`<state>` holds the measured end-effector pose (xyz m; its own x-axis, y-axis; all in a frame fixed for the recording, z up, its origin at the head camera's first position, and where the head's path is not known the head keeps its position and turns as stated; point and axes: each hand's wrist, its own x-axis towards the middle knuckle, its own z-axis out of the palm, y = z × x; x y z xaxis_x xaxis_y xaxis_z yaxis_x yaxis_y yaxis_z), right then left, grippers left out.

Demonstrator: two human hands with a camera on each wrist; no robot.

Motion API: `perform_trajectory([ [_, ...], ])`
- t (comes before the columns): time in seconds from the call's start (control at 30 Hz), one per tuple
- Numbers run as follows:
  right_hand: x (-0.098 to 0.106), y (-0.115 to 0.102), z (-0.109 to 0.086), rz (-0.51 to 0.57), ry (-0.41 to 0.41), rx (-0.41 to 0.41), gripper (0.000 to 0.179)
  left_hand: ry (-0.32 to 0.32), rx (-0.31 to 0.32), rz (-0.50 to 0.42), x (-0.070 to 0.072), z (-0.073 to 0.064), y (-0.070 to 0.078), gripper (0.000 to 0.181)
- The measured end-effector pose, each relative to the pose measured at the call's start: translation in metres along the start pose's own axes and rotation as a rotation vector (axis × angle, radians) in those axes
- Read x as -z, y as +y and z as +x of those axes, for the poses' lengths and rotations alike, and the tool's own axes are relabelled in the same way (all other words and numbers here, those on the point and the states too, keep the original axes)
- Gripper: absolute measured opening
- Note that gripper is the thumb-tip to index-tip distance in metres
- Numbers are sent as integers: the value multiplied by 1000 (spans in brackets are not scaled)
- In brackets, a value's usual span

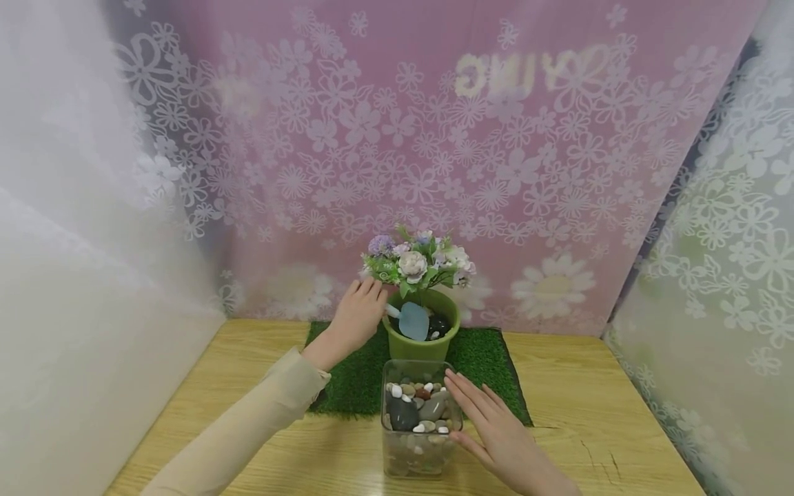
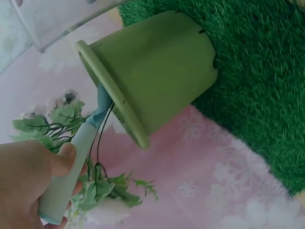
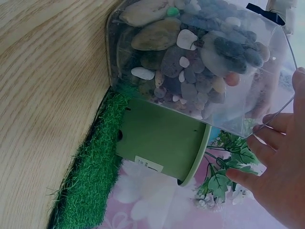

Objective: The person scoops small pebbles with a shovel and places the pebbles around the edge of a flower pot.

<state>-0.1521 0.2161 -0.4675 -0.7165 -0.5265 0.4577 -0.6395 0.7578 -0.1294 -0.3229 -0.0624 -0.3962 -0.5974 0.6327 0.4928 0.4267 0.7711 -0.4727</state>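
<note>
My left hand (image 1: 360, 313) grips the pale handle of a small blue trowel (image 1: 413, 321). The trowel's blade reaches inside the rim of a green flowerpot (image 1: 419, 351), over dark stones. Artificial flowers (image 1: 412, 265) in white and purple rise from the pot. In the left wrist view the fingers wrap the handle (image 2: 71, 167). My right hand (image 1: 496, 430) rests with straight fingers at the right rim of a clear square container (image 1: 412, 458). Pebbles (image 3: 178, 62) in grey, white and brown fill much of that container, which stands in front of the pot.
A mat of artificial grass (image 1: 490, 372) lies under the pot on the wooden table (image 1: 589, 406). Behind stands a pink flower-patterned curtain (image 1: 372, 158), with pale sheets (image 1: 93, 241) at both sides.
</note>
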Motion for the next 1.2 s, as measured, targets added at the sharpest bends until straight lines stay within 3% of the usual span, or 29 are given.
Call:
perform_trajectory([
  [0.13, 0, -1, 1, -3, 27, 2, 84, 37, 19, -1, 11, -2, -9, 33],
  [0.37, 0, 0, 2, -8, 30, 6, 84, 46, 150, -319, 30, -17, -29, 30],
  [0.53, -1, 1, 2, 8, 38, 6, 83, 27, 204, -461, 35, -33, -38, 34],
  [0.67, -1, 0, 2, 12, 27, -5, 82, 50, 239, -548, 39, -47, -42, 36],
  [0.93, -1, 0, 0, -2, 18, -17, 83, 109, 162, -608, 60, -65, -42, 28],
  [1.2, -2, 0, 0, 3, 20, -14, 83, 75, 103, -561, 79, -72, -39, 25],
])
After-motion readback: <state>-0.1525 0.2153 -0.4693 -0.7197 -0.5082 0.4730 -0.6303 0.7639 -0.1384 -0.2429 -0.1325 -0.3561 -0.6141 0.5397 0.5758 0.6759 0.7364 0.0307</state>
